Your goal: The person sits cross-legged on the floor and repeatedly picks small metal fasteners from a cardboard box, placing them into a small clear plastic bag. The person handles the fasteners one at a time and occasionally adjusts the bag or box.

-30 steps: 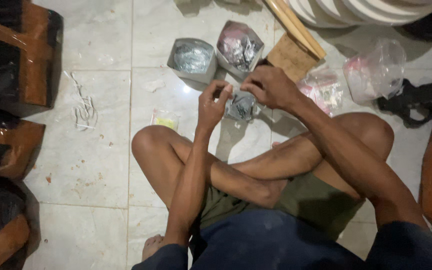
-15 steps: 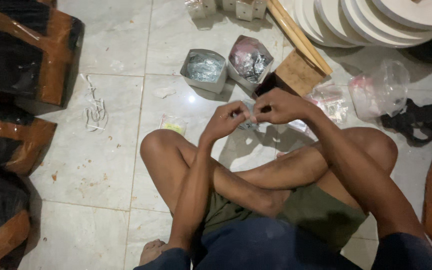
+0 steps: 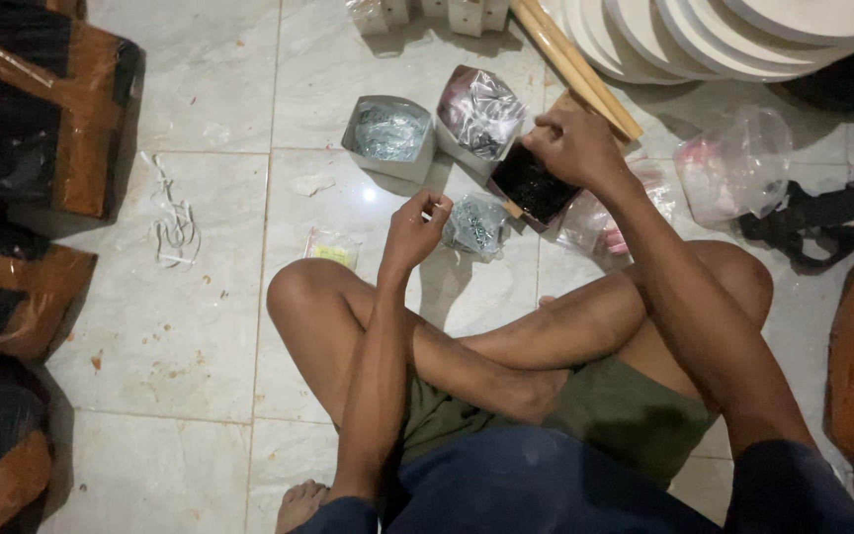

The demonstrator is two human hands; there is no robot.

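Left hand (image 3: 415,229) pinching small bag of screws (image 3: 476,223); right hand (image 3: 575,148) gripping box of dark screws (image 3: 533,185).

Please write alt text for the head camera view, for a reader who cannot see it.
A person sits cross-legged on a pale tiled floor; the left hand holds a small clear plastic bag of screws, while the right hand reaches into a small dark open box.

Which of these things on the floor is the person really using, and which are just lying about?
In use:
left hand pinching small clear bag of screws
right hand reaching into dark box

Lying about:
grey box
white cord
round white boards
black strap
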